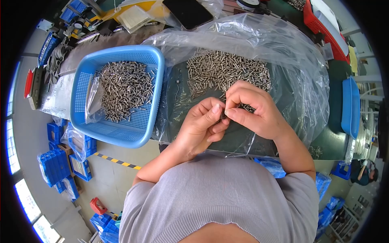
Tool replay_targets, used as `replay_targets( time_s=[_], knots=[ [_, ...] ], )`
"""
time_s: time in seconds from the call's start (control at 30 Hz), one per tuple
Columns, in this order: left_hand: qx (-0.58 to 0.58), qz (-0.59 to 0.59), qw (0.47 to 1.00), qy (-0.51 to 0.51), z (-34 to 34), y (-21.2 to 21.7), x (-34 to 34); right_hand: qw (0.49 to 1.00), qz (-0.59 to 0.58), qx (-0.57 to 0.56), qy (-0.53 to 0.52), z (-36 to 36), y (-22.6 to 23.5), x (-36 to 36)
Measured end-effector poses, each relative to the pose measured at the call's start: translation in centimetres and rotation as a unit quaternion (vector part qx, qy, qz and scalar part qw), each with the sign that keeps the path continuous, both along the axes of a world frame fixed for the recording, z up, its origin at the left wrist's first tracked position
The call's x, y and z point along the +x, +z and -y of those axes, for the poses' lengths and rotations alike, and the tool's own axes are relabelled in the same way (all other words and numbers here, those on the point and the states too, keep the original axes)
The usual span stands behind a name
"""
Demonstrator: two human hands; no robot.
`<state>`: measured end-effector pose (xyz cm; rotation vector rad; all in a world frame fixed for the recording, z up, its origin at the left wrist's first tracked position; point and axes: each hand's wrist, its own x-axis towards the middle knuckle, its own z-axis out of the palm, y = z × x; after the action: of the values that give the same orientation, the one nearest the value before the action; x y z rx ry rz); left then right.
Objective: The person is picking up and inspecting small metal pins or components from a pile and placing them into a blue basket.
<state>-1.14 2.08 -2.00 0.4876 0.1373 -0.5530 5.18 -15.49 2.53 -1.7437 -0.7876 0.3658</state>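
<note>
My left hand [204,123] and my right hand [254,110] meet in front of my chest, over the near side of a clear plastic sheet [182,109]. The left fingers are curled round a small dark metal piece [223,115], mostly hidden by the fingertips. Thumb and forefinger of the right hand pinch at the same spot; whatever they grip is too small to make out. Just beyond my hands a wide pile of short metal pins [227,71] lies on the sheet. More metal pins [123,89] are heaped inside a blue plastic basket [117,139] to the left.
A black phone [188,13] lies at the far edge of the table. Clear plastic film [279,36] is bunched up behind the pile. On the right are a red basket [324,30] and a blue tray [350,107]. Blue crates [54,168] stand on the floor at left.
</note>
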Motion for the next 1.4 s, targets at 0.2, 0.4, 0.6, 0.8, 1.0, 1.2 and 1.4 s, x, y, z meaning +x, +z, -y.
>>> replay_targets(
  time_s=[0.2,0.4,0.6,0.8,1.0,1.2,1.4],
  knots=[
    [0.005,0.002,1.0,-0.001,0.0,0.3,0.0,1.0,0.019,-0.005,0.004,0.0,-0.2,0.1],
    [-0.002,0.006,1.0,-0.006,0.0,0.2,0.0,0.997,0.08,0.003,-0.015,-0.4,0.1,0.1],
    [0.024,0.002,1.0,-0.001,0.1,0.7,0.1,1.0,-0.002,0.004,-0.028,-0.8,0.0,-0.1],
    [-0.002,0.025,1.0,-0.004,0.0,-0.1,0.0,0.986,0.164,-0.013,-0.017,-0.6,-0.5,0.2],
    [0.017,0.037,0.996,0.073,0.4,-0.3,-0.7,0.977,0.209,0.002,-0.05,-0.8,-0.6,-0.3],
    [-0.061,0.048,0.993,0.086,0.2,-0.6,-0.4,0.973,0.192,-0.049,-0.121,-0.1,-1.4,1.1],
    [-0.089,0.04,0.991,0.093,0.1,-0.7,-0.4,0.94,0.288,-0.153,-0.099,-0.3,-2.2,1.3]
  ],
)
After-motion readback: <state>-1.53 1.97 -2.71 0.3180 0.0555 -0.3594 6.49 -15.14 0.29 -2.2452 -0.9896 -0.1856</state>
